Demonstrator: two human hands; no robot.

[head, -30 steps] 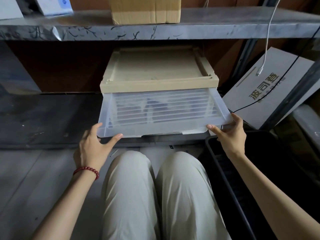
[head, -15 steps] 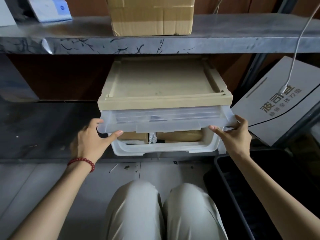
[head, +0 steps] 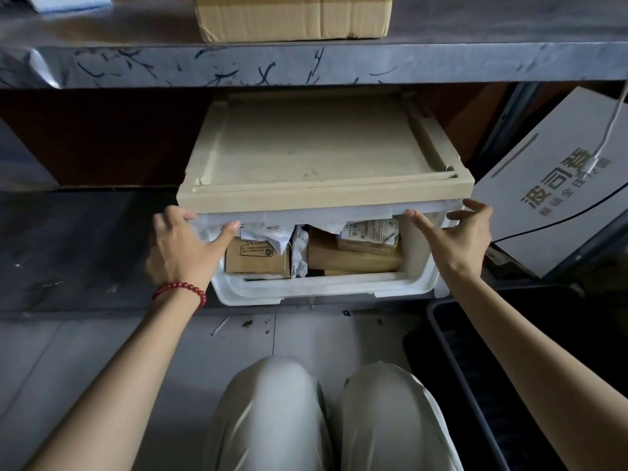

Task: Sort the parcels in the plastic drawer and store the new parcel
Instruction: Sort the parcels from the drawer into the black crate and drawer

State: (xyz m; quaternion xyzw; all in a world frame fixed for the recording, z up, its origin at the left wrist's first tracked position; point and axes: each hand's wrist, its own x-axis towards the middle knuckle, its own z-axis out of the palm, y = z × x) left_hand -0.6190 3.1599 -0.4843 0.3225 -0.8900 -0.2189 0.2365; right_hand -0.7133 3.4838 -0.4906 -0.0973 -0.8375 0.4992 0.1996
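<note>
Dim light — a scuffed steel shelf [head: 306,66] overhangs a dark lower board [head: 85,249] above pale floor tiles [head: 102,351].

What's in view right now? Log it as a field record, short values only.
container: plastic drawer unit, beige top, under a metal shelf
front flap: swung up, opening exposed
left hand: grips the flap's left end
right hand: grips the flap's right end
contents: left brown parcel; right brown parcel; white labelled bag on top of the right one; white bag between the two
on shelf: cardboard box
right of unit: leaning white box; black crate on the floor
</note>
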